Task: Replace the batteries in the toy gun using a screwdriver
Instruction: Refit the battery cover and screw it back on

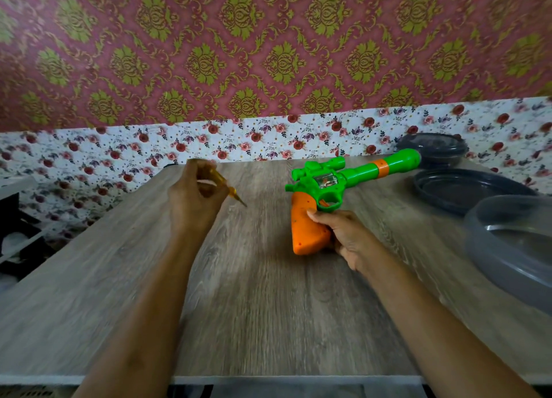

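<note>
Toy gun (328, 182): gripped at handle by right hand (343, 233). Screwdriver (227, 186): clenched in left hand (195, 196). Risk: tip slipping off screw if gun unbraced.

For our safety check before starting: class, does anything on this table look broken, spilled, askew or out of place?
Nothing stands out. The right hand grips the intact green and orange plastic toy gun, the left hand holds the amber-handled screwdriver, and the grey round plastic containers sit flat on the wood-grain table with nothing spilled.
</note>
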`<state>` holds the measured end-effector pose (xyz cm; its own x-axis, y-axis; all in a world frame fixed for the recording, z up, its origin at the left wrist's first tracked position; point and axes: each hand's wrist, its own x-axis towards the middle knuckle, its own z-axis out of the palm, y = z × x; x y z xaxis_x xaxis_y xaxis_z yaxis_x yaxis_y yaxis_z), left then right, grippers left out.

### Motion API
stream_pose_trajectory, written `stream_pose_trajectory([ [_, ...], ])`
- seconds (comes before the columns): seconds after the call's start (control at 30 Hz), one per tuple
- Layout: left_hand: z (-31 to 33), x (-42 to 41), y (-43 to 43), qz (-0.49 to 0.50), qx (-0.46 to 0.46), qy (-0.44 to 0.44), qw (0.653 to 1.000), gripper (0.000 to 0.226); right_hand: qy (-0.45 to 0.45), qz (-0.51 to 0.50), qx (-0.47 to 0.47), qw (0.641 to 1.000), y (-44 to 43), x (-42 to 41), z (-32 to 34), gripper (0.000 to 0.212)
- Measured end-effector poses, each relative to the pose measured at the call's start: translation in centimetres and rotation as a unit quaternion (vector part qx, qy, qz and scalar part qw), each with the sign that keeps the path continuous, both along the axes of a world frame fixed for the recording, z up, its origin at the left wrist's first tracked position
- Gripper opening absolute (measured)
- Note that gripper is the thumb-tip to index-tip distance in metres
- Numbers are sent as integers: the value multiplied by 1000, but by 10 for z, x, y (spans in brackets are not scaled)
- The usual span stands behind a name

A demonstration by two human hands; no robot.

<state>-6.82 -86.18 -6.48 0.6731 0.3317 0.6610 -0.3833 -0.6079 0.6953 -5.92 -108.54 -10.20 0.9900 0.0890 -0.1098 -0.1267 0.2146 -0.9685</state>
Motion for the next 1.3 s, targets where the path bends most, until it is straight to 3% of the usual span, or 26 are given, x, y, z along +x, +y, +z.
stream_pose_trajectory([
  [0.13, 9, -17, -24, -87, -36, -117, 989, 38, 2, -9, -8, 1000, 1, 2, -2, 33],
  [0.3, 6, -26, -52, -186, 28, -146, 971, 42, 3, -8, -12, 1000, 3, 3, -3, 34],
  [0.47, 5, -30, -55, -190, 29, -190, 963, 37, 4, -3, -1, 1000, 2, 4, -2, 22],
  [0.57, 6, -29, -55, -196, 33, -191, 961, 34, 3, -3, 5, 1000, 1, 4, -2, 34],
  [1.3, 5, -29, -57, -192, 58, -177, 964, 37, -6, 2, 16, 1000, 0, 7, -5, 23],
])
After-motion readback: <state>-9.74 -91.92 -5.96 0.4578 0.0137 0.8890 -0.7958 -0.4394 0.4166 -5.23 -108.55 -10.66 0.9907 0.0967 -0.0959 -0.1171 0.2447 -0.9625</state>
